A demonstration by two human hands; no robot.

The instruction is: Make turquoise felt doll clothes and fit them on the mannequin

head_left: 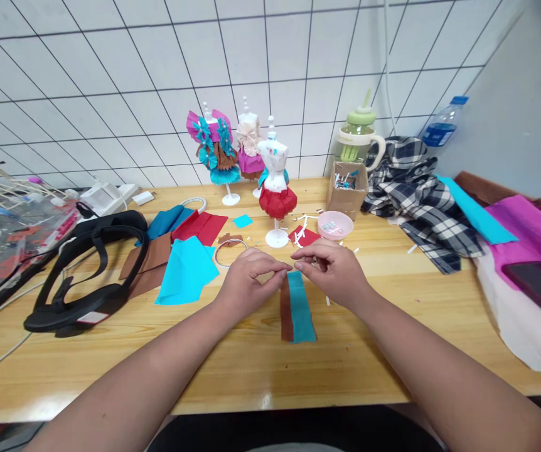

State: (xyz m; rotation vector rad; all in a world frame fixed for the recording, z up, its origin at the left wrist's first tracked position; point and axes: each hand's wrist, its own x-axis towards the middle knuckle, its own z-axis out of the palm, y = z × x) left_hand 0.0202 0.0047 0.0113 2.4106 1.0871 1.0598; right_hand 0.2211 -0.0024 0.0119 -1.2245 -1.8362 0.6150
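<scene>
My left hand (252, 276) and my right hand (331, 271) come close together over the middle of the table, thumb and forefinger pinched on each. Whatever is between the fingertips is too small to make out. Just under them lie a teal crepe paper strip (303, 307) and a brown paper strip (286, 315), side by side, their upper ends at the fingertips. Beyond the hands stands a small white dress-form mannequin (275, 169) wearing a red crepe paper skirt (277, 201). A tape roll (217, 256) sits behind my left hand.
Two dressed mannequins (218, 147) stand by the tiled wall. Bright blue paper (186, 271), red paper (204, 227) and a black headset (86, 276) lie left. Rightward are a pink dish (335, 226), a cardboard box (346, 198), a green-lidded cup (359, 135) and checked cloth (416, 194).
</scene>
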